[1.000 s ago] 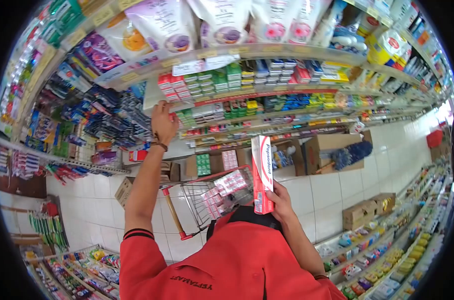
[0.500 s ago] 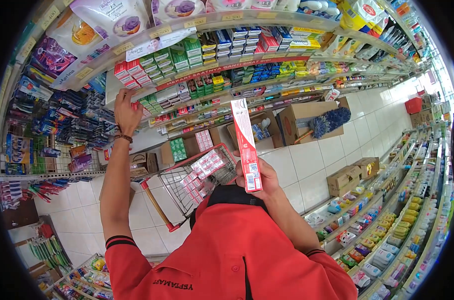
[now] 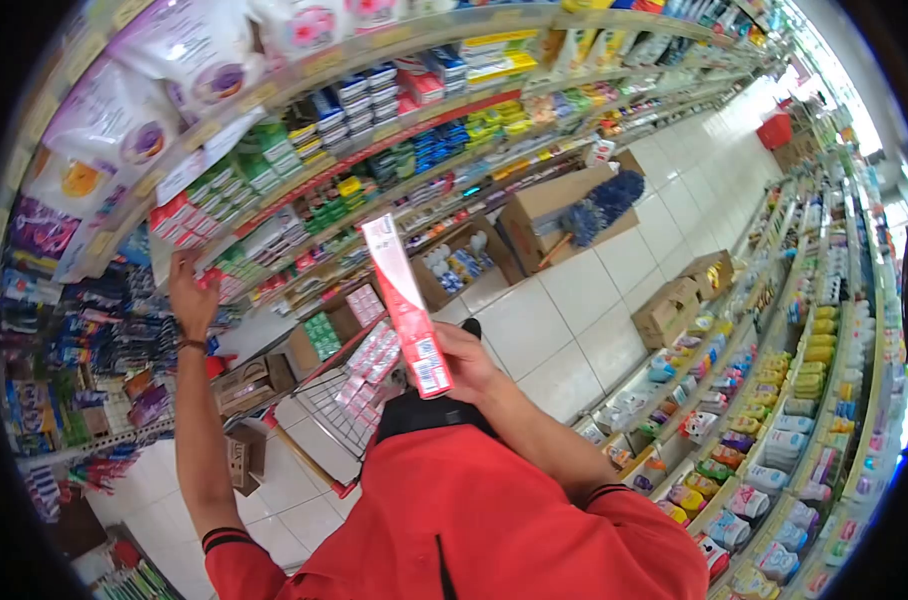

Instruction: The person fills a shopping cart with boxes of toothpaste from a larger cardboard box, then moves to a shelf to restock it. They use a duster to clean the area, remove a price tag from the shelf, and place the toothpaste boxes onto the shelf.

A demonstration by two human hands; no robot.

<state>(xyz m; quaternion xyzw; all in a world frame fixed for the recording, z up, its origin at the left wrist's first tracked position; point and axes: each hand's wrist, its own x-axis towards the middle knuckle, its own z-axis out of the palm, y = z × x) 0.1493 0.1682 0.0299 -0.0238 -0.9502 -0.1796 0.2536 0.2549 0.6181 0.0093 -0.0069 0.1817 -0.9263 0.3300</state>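
My right hand (image 3: 464, 360) is closed around the lower end of a long red-and-white toothpaste box (image 3: 404, 305), which stands tilted in front of my chest with its barcode end down. My left hand (image 3: 192, 297) is stretched out to the shelf at the left, its fingers apart at the shelf edge, just below a stack of red-and-white boxes (image 3: 182, 220). Its fingertips are partly hidden, and I see nothing held in it. Green-and-white boxes (image 3: 264, 160) are stacked farther along the same shelf.
A wire shopping cart (image 3: 319, 410) with wrapped pink-and-white packs (image 3: 364, 375) stands below my arms. Cardboard boxes (image 3: 534, 225) line the shelf foot, a blue duster (image 3: 604, 208) on one. Another stocked shelf (image 3: 754, 430) runs along the right of the tiled aisle (image 3: 564, 330).
The view has turned, so the shelves, cart and both hands appear farther left. My left hand stays at the shelf edge; my right hand still holds the toothpaste box.
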